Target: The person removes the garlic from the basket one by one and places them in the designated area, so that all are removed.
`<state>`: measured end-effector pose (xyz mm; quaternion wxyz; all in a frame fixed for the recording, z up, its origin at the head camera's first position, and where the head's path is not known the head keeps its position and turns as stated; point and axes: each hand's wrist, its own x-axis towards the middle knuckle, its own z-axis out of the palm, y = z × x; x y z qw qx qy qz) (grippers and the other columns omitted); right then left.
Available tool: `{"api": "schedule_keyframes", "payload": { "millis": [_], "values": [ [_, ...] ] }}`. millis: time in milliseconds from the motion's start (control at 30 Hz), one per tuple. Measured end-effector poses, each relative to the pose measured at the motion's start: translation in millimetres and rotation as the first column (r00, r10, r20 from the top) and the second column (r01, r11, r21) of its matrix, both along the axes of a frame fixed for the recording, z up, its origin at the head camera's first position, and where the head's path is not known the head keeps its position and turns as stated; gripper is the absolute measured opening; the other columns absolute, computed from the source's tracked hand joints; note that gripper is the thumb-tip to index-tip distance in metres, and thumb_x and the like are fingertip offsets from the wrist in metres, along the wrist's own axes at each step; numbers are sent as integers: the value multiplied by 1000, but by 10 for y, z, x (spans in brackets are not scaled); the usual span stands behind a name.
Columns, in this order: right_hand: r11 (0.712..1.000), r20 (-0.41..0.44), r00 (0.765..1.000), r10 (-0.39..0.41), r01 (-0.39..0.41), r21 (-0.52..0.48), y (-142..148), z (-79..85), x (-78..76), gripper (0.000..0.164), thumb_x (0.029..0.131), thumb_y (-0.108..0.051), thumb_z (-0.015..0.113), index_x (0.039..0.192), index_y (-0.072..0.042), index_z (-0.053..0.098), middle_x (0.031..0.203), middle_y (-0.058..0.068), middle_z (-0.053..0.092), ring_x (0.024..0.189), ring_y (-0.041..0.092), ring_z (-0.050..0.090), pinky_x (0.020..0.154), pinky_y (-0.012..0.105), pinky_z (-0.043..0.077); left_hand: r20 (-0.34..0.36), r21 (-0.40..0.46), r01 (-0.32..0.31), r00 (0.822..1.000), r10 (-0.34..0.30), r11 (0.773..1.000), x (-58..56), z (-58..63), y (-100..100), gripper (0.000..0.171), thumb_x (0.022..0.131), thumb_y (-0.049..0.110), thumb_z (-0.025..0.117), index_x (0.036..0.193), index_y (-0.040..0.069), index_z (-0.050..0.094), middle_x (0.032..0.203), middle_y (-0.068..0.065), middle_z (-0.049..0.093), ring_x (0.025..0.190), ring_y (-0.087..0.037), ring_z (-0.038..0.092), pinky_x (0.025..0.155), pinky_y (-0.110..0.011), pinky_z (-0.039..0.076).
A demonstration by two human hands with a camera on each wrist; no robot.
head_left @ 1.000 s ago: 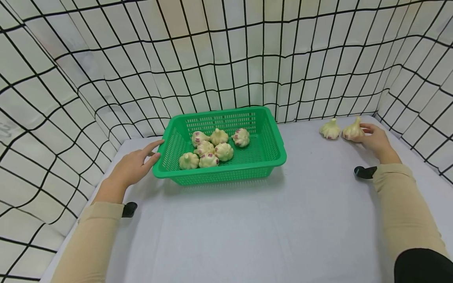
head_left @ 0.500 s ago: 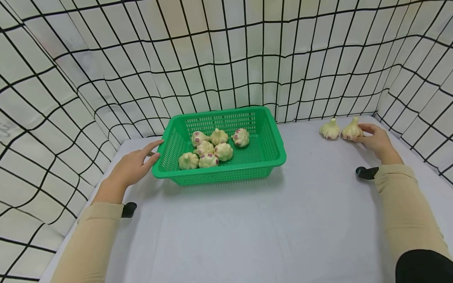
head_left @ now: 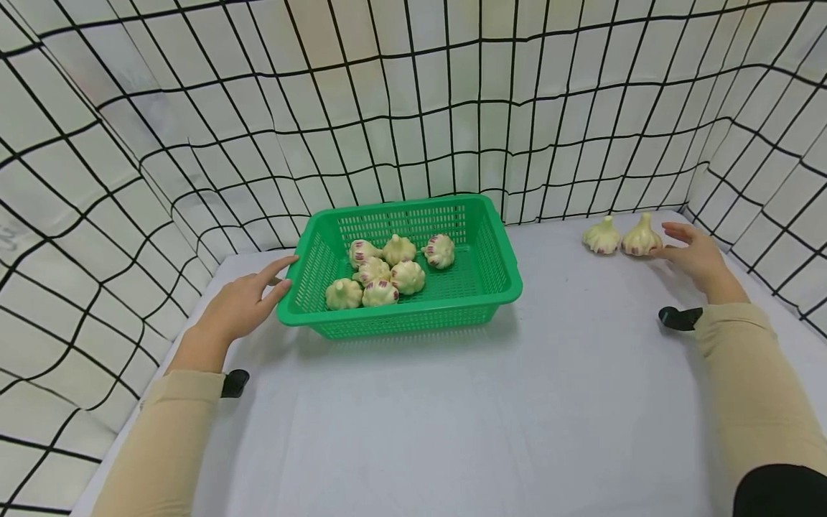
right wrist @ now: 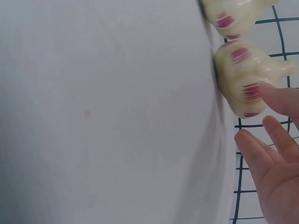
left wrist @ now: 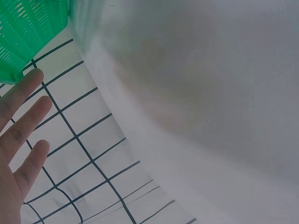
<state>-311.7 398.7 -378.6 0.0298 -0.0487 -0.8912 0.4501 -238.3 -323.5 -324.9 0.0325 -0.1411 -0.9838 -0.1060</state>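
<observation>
"Across the table, how far along is it?"

"Seven bulbs lie in the green basket; the left bulb and right bulb stand outside, side by side. Whether anything's left, I can't tell."

"And the hands?"

"Right hand: fingers apart, thumb at the right bulb's side, not gripping. Left hand: loosely spread, fingertips at the basket's left rim."

In the head view, a pale, cloth-like worktop spreads from the centre to 6 o'clock; black square-meshed netting crosses whitish sheeting from 9 o'clock through 12 to 3.
</observation>
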Motion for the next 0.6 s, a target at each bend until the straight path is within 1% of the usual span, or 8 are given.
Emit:
{"api": "schedule_keyframes", "payload": {
  "millis": [100,167,267,333,433,500,600],
  "values": [
    [1000,-10,1000,1,-1,-2,-3,53,31,70,104,-13,60,160,3,21,163,31,19,144,54,27,115,65,26,2,-2,-2,1000,2,1000,3,4,3,62,111,52,30,162,18,27,137,-28,60,120,-54,55,92,-70,45],
    [1000,-23,1000,4,-4,7,-11,85,46,69,104,-11,59,160,3,22,163,30,20,143,53,33,114,62,30,2,-4,-1,1000,1,1000,4,7,4,61,111,52,30,162,18,27,136,-28,60,120,-54,56,92,-70,45],
    [1000,-48,999,12,-11,11,-26,130,71,66,105,-10,57,160,2,22,162,30,24,144,46,35,116,56,32,-1,-2,3,1000,-3,1000,8,5,0,61,111,51,31,162,18,27,136,-27,61,119,-53,56,92,-70,45],
    [1000,-62,998,13,-13,11,-37,156,89,66,106,-14,56,161,1,23,162,29,26,146,44,33,116,53,33,-3,1,6,1000,-6,1000,10,0,-7,61,111,50,31,162,18,27,136,-27,61,119,-53,56,93,-69,45],
    [1000,-86,996,16,-17,-6,-70,200,116,65,108,-23,55,161,0,25,162,27,29,146,44,32,117,52,32,-5,4,7,1000,-7,1000,13,-9,-14,60,111,50,31,162,18,27,136,-27,61,118,-53,57,92,-69,46],
    [1000,-105,994,22,-23,-10,-97,237,132,65,108,-27,55,160,-1,27,161,24,32,146,44,34,117,53,32,-6,5,6,1000,-6,1000,11,-13,-15,61,111,50,31,162,18,28,136,-27,61,118,-52,57,92,-69,46],
    [1000,-127,992,27,-28,-6,-150,309,150,64,107,-31,55,160,-3,30,159,18,38,144,40,39,117,52,33,-9,5,7,1000,-7,1000,4,-9,-8,61,111,51,31,162,18,28,136,-28,61,117,-52,58,91,-68,46]
  ]
}}
